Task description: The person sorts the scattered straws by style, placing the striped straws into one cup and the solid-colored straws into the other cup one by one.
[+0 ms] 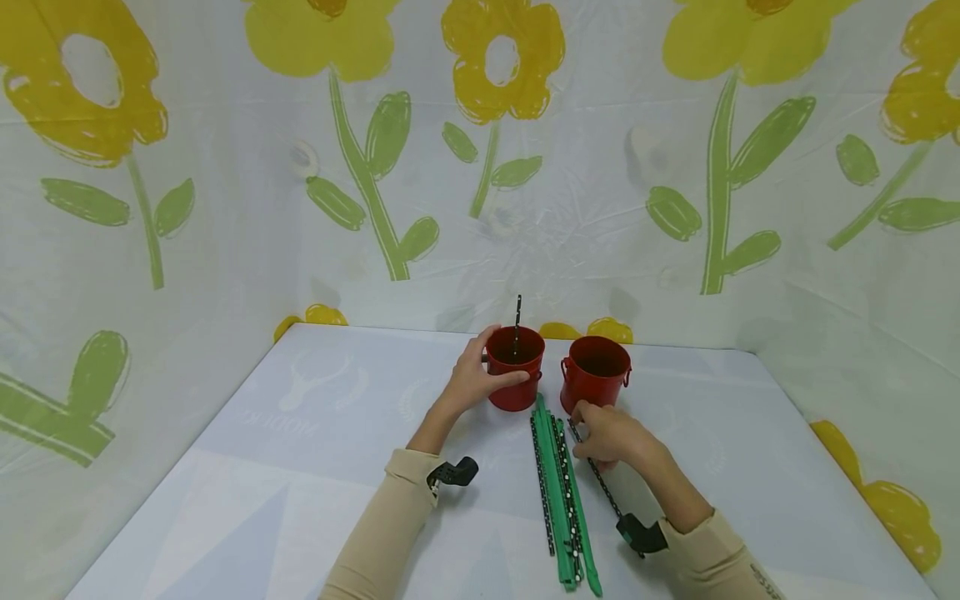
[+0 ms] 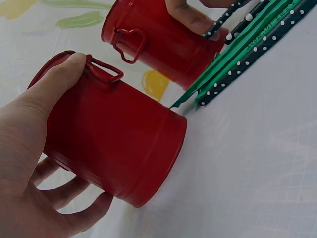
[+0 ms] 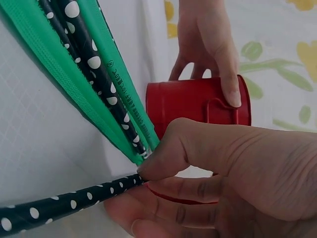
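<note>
Two small red metal buckets stand side by side on the white table. My left hand (image 1: 480,377) grips the left bucket (image 1: 515,369), thumb on its rim (image 2: 74,62); one black dotted straw (image 1: 517,325) stands upright in it. The right bucket (image 1: 596,371) looks empty. Just in front of it my right hand (image 1: 603,435) pinches one end of a black dotted straw (image 1: 600,477) (image 3: 64,204), which slants back towards my wrist. A bundle of green and black dotted straws (image 1: 558,492) (image 3: 94,74) lies on the table between my forearms.
The white table (image 1: 300,433) is enclosed at the back and sides by cloth printed with yellow flowers (image 1: 495,58). Black wrist camera mounts (image 1: 453,473) sit on both sleeves.
</note>
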